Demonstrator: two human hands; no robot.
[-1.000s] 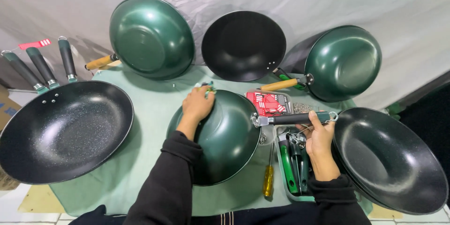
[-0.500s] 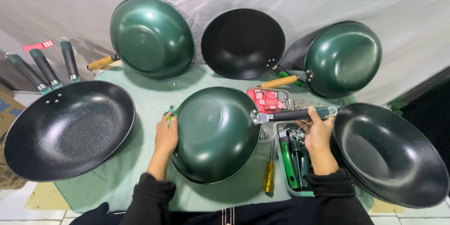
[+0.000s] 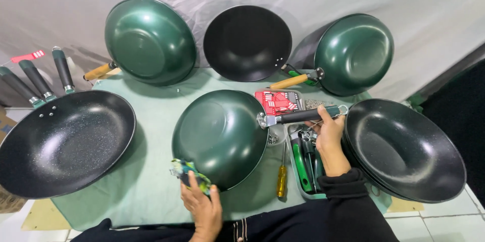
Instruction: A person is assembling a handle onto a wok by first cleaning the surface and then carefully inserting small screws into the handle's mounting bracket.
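Left hand (image 3: 202,206) now lower, at green wok's (image 3: 220,136) near rim — pinching patterned cloth (image 3: 191,174); right hand (image 3: 327,133) still gripping handle (image 3: 303,116).

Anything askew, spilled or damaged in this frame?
Nothing looks damaged. The green wok is tipped on edge, the right hand gripping its handle, the left hand holding a cloth at its rim. Small screws lie loose beside the tool tray.

Bright, even light; curved edges

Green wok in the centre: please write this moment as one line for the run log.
right hand: holds handle of green wok, bottom up | left hand: holds green cloth at wok rim | yellow screwdriver: on table
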